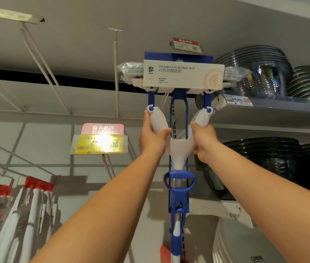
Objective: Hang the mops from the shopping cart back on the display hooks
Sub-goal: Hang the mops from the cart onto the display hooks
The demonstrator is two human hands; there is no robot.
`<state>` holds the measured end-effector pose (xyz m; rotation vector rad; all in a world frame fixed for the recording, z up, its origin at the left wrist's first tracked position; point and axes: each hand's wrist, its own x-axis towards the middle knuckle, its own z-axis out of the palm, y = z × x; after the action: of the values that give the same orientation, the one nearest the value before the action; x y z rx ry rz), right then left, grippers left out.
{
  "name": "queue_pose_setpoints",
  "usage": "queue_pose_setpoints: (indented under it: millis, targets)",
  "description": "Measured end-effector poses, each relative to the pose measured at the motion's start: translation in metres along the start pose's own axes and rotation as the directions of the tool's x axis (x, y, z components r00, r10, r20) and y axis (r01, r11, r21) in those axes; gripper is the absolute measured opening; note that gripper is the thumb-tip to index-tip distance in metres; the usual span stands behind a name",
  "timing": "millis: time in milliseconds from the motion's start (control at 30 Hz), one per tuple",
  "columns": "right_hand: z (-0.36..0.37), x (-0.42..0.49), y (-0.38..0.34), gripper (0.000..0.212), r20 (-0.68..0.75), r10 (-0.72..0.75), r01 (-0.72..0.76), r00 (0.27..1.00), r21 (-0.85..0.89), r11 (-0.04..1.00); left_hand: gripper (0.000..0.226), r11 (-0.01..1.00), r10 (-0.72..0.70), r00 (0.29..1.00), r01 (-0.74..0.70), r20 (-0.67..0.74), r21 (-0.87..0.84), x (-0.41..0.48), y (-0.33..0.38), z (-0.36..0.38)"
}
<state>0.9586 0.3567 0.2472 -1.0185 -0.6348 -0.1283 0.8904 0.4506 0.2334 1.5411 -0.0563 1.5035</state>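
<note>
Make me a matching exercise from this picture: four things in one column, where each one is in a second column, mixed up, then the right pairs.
Column one:
1. left hand
2. yellow price tag
3. blue ring handle
4. stack of dark dishes

Column two:
A. on the shelf right of the mop
B. grips a white fork arm
C. round the shaft, below the fork
D. hangs left of the mop, glare on it

Pairs: 1-B, 2-D, 3-C, 4-A
</note>
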Motion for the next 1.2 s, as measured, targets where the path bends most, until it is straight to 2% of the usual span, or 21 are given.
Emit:
queue_pose_setpoints:
  millis: [267,500,700,933,1200]
  targets:
    - [0.0,0.013,-0.005,0.047,0.045,0.031,-0.031,0.999,-0.013,0.999,0.088,0.999,-0.024,1.0,0.024,0.001,0.041,0.014,0.003,0.007]
    - [-0.002,0.025,0.005,0.048,-0.026,-0.115,0.114,0.993,-0.039,0.993,0.087,0.984,0.159,0.986,-0.154,-0.044,0.087,0.004,0.004,0.016]
    - [-0.005,0.029,-0.004,0.046,-0.031,-0.136,0.137,0.99,0.034,0.99,0.084,0.965,0.239,0.969,-0.229,-0.064,0.129,0.006,0.012,0.024]
    - [0.0,0.028,0.006,0.049,0.046,-0.121,0.119,0.992,0.026,0.992,0.083,0.972,0.23,0.967,-0.224,-0.109,0.067,0.005,0.001,0.016]
    - [-0.004,0.03,0.011,0.047,0.03,-0.165,0.166,0.986,-0.02,0.986,0.084,0.987,0.161,0.983,-0.16,-0.092,0.015,0.004,-0.008,0.018]
